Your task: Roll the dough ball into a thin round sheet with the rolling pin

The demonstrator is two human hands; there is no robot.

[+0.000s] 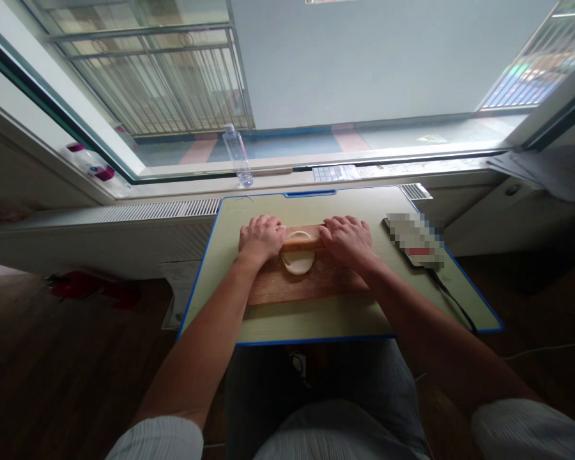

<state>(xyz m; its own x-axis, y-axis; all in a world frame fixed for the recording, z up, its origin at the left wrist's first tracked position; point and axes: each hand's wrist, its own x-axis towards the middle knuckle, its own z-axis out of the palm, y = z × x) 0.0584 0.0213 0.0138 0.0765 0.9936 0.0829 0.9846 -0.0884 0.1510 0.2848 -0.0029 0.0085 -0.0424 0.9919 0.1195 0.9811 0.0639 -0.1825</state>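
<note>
Head view: pale dough round (299, 263) on a wooden board (311, 287), nearer the board's far edge than its near edge; board laid on a blue-edged table (311, 324), closer to the table's left edge than to its right. Rolling pin (301, 245) crosswise over the dough round and touching it, roughly parallel to the table's far edge, with a narrow strip of dough beyond and the larger part on the near side. Left hand (261, 239) clamped from above on the pin's left end, right hand (347, 239) likewise on the right end; knuckles up, middle of the pin bare between.

Handling, as judged: dough probably light, soft and pliable, easily stretched or torn, possibly tacky against the wood; best lifted by the free near rim, with flat fingers beneath rather than a pinch. Pin apparently rigid and slim; best held at both ends, clear of the dough.

Hidden or unclear: pin ends and most fingertips, under the hands; dough directly below the pin; board's right end, partly behind the right forearm (407, 306). Curved line at the dough's left: fold, second layer or shadow, impossible to tell. Flat device (414, 243) near the table's right edge: face masked by pixel blocks.
</note>
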